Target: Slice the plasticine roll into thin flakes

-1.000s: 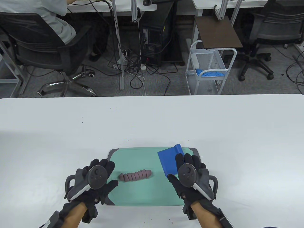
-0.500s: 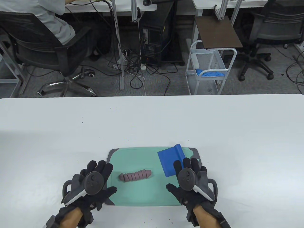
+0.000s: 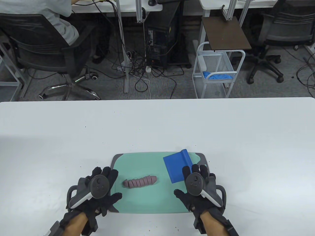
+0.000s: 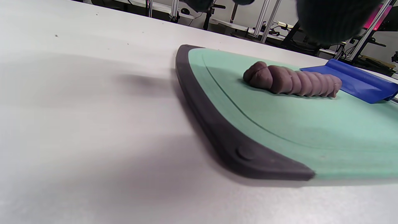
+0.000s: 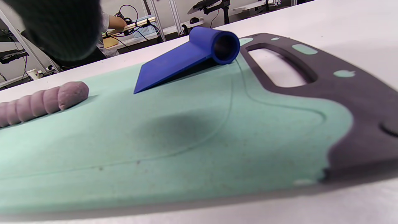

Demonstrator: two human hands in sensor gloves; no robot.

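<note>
Table view shows both gloved hands nearest the bottom edge, each spread with fingers apart and nothing held. The left hand (image 3: 98,190) hovers over the near left corner of the green cutting board (image 3: 152,199), its fingertips reaching past the dark rim. The right hand (image 3: 196,189) sits over the board's right side, thumb splayed inward.

Just beyond the left hand's fingertips and to their right lies the plasticine roll (image 3: 140,182), a mauve log resting on the board and already scored across into a row of segments that lean together; whether the cuts go fully through cannot be told. The left wrist view shows it lying flat, its far end near the blue tool.

Directly ahead of the right hand's fingers, partly covered by them, is the blue plastic scraper (image 3: 176,164), a flat blade with a rolled tubular handle at its far edge. The right wrist view shows the blade edge resting on the board and the handle raised at the back.

Neither hand is cutting, so slicing looks either finished or paused. If more cuts are wanted, the right hand must grasp the scraper's handle while the left steadies the roll.
</note>
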